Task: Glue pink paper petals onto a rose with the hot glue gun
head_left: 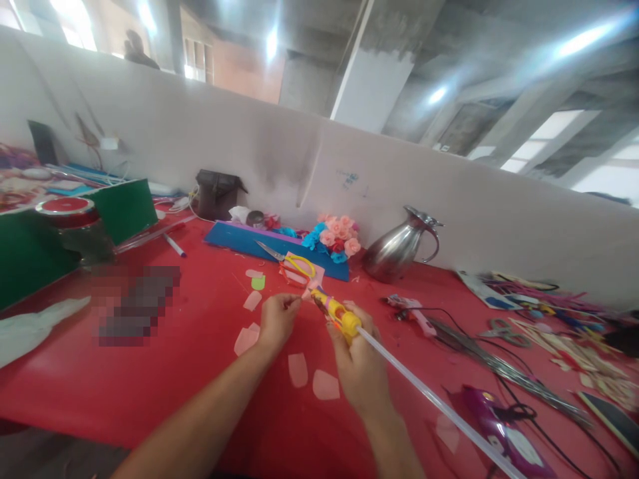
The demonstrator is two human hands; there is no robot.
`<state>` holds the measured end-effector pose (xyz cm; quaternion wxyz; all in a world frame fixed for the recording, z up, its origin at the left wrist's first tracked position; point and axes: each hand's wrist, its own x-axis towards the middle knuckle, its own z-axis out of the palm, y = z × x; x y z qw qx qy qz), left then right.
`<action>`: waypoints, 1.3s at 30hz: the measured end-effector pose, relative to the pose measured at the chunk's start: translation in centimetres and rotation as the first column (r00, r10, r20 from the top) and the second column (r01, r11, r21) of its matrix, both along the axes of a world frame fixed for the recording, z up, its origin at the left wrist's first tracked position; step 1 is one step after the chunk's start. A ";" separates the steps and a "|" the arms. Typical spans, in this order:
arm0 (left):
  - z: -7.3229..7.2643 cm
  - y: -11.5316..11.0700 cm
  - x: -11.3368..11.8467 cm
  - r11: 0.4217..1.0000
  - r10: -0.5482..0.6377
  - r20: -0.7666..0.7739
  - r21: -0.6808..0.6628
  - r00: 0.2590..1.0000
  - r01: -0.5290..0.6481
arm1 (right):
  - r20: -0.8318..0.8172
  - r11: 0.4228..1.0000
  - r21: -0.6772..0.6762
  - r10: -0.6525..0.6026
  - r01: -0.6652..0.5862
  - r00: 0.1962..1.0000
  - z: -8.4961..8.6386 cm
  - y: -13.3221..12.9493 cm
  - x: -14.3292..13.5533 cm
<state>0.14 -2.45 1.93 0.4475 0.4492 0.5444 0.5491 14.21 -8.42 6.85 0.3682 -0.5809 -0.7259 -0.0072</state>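
My right hand (354,346) is wrapped round a yellow glue gun (342,318), and a long clear glue stick (429,396) runs from its back toward the lower right. Left of the gun's tip, my left hand (278,318) is closed with the thumb and fingertips together; what they hold, if anything, is too small to name. Beyond both hands, scissors (299,266) with yellow and orange handles lie over pink paper (315,271). Cut pink petals (298,370) are scattered round my forearms, and a green piece (258,283) lies among others farther back.
On the red table (190,392) stand a metal jug (399,246) and a lidded jar (82,233). Paper flowers (339,236) rest by a blue board (239,243). Cables, wires and a purple device (504,432) lie at the right. A wall (279,140) runs behind.
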 end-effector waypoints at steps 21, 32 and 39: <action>-0.3 0.5 -0.2 0.998 0.020 -0.032 0.056 0.999 -0.018 | -0.044 0.998 -0.055 -0.006 0.004 0.999 -0.6 -0.6 0.4; 0.6 0.0 -0.1 0.999 0.019 0.055 0.030 0.998 -0.020 | -0.054 0.999 -0.032 -0.011 0.009 0.998 -0.9 -0.5 0.5; 0.4 0.2 0.1 0.999 0.031 0.174 0.023 0.984 -0.035 | -0.087 0.999 -0.028 -0.024 0.022 0.996 -0.4 -0.2 0.2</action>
